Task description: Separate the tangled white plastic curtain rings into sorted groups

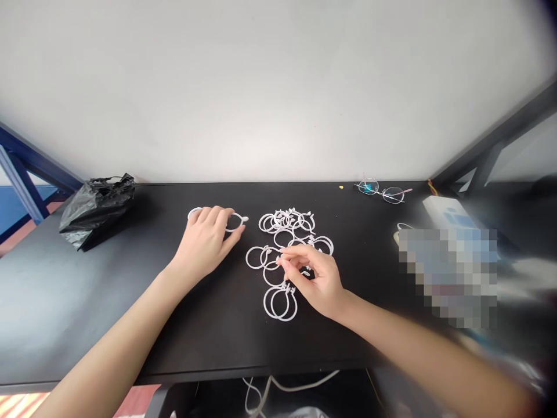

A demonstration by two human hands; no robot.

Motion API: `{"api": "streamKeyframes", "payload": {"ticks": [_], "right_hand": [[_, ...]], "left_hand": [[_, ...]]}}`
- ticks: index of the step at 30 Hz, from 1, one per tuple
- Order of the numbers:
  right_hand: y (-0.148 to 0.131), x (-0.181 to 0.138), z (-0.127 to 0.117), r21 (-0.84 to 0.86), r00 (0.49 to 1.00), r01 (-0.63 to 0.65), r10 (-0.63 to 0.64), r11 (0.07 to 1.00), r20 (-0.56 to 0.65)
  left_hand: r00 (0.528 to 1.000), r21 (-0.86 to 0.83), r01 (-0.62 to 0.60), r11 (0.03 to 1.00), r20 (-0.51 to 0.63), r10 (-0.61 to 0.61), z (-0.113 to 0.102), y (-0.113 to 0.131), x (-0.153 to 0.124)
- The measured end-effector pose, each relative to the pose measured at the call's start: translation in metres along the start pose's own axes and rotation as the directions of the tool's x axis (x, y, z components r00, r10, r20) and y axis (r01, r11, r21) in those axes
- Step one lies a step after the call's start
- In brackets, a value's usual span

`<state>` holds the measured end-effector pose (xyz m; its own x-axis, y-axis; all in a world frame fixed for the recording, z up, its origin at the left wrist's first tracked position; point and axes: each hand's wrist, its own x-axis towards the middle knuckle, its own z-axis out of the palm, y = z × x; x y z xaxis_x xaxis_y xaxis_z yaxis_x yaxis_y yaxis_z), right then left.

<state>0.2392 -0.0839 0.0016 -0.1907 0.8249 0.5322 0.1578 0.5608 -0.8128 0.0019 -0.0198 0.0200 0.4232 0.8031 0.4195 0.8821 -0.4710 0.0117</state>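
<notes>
Several white plastic rings (285, 232) lie in a loose heap on the black table (130, 302). My left hand (204, 244) rests flat on the table left of the heap, its fingers lying over two separate white rings (237, 220). My right hand (315, 276) is over the near side of the heap, its fingers curled and pinched at a ring; what exactly is between them I cannot make out. Two more rings (281, 302) lie close together just below that hand's fingertips.
A crumpled black plastic bag (98, 209) sits at the table's back left. A pair of glasses (383, 191) lies at the back right, near a white box (452, 212) and a blurred-out object. Cables hang under the front edge.
</notes>
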Motion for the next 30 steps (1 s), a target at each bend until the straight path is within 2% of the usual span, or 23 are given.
{"api": "streamKeyframes", "payload": {"ticks": [4,8,13,19,23,30], "right_hand": [[0.001,0.000,0.000,0.025,1.000,-0.003,0.003,1.000,0.002],[0.001,0.000,0.000,0.029,1.000,-0.014,0.014,0.999,0.000],[0.001,-0.001,0.000,0.024,1.000,-0.012,0.012,1.000,0.003],[0.000,0.000,-0.001,0.006,1.000,-0.010,0.010,1.000,0.010],[-0.001,0.001,-0.001,-0.008,1.000,-0.011,0.011,1.000,0.018],[0.000,0.001,-0.001,-0.028,1.000,0.005,-0.004,1.000,0.012]], "left_hand": [[0.988,0.168,0.151,0.974,-0.053,-0.144,0.001,-0.014,-0.002],[0.974,0.249,0.219,0.943,0.002,-0.227,0.001,-0.021,-0.007],[0.966,0.353,0.187,0.917,0.102,-0.236,0.003,-0.023,-0.010],[0.957,0.368,0.193,0.910,0.132,-0.257,0.002,-0.023,-0.010],[0.968,0.358,0.179,0.916,0.103,-0.229,0.002,-0.026,-0.012],[0.987,0.297,0.159,0.942,-0.042,-0.154,-0.003,-0.025,-0.011]]}}
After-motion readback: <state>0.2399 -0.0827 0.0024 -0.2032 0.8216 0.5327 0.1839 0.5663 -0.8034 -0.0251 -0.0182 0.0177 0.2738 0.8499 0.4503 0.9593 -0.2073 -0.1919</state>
